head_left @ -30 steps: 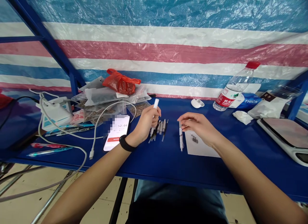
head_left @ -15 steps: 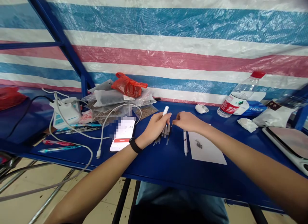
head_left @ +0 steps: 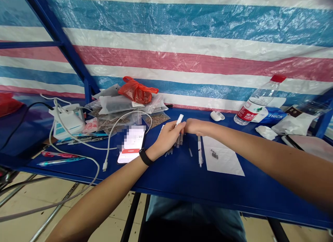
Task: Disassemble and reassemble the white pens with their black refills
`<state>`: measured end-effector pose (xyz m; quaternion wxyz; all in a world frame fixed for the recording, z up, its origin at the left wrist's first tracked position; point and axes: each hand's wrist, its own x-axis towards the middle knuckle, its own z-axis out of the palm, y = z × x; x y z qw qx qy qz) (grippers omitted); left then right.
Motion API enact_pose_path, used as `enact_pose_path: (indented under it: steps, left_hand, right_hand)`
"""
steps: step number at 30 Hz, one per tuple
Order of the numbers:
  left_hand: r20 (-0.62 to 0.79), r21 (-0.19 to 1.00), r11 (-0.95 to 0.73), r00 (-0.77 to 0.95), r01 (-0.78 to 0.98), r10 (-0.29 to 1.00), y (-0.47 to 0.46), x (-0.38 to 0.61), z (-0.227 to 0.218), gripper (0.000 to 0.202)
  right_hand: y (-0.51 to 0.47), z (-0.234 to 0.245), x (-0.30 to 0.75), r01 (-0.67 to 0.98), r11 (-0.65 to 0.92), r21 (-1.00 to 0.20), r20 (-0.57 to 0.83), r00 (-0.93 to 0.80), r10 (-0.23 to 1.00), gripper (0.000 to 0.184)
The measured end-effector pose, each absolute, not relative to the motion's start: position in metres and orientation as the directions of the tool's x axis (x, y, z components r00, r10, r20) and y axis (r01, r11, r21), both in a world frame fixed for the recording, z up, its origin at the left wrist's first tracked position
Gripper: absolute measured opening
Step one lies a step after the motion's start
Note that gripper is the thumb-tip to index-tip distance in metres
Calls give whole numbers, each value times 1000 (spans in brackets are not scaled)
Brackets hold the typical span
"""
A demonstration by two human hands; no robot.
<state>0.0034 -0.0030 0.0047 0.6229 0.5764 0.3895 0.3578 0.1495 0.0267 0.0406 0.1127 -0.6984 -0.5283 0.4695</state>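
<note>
My left hand, with a black band on the wrist, is closed around a white pen-like tube whose end sticks up past the thumb. Right beside it is my right hand, its back to me and its fingers curled in; what they hold, if anything, is hidden. Under the hands lie several grey pen-like pieces and short clear strips, partly covered. One small clear strip lies apart. A white pen rests beside white paper bearing small dark parts.
On the left are a lit phone, a white cable, several pens and plastic bags with a red bag. On the right stand a bottle, an earbud case, crumpled tissue and a scale.
My right hand has come closer to my left hand and turned, so its fingertips are hidden. A small clear strip now lies separately below it. My left hand keeps the white tube.
</note>
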Motion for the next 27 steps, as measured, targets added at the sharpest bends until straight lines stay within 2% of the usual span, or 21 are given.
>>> enact_pose_path:
  steps: [3,5,6,7,9,10,12,15,21,23,27]
  left_hand:
    - [-82,996,93,452,-3,888,-4,3,5,39]
    - [-91,995,100,473,5,876,-6,3,6,39]
    - [-92,995,96,498,16,863,-8,3,7,39]
    - [-88,996,82,533,34,842,-10,2,8,40]
    - [-63,997,25,605,71,794,-15,3,11,41]
    - [-48,996,-8,632,86,773,-18,3,12,41]
    - [-28,993,-54,666,102,745,-22,5,14,42]
    - [-30,991,-66,678,115,735,-25,7,15,42]
    - [-37,986,-77,649,147,760,-21,6,15,42]
    - [-37,985,-78,639,151,768,-20,6,16,40]
    - [-41,982,-87,646,165,762,-19,5,15,42]
  right_hand:
    - [21,59,159,637,-443,-631,-498,104,861,43]
    - [10,74,169,620,-385,-684,-380,147,913,28]
    - [3,81,174,599,-327,-731,-278,177,944,20]
    - [-5,87,180,539,-219,-814,-88,259,962,15]
    - [-22,94,189,425,35,-905,191,331,924,10]
    - [-30,96,192,386,153,-910,298,348,889,11]
    - [-42,96,194,362,301,-882,426,342,837,11]
    - [-51,93,190,397,332,-856,459,287,841,12]
    - [-61,74,186,422,234,-876,318,141,937,16]
    - [-63,70,188,403,269,-875,352,147,924,13]
    - [-61,75,195,263,456,-850,521,299,799,14]
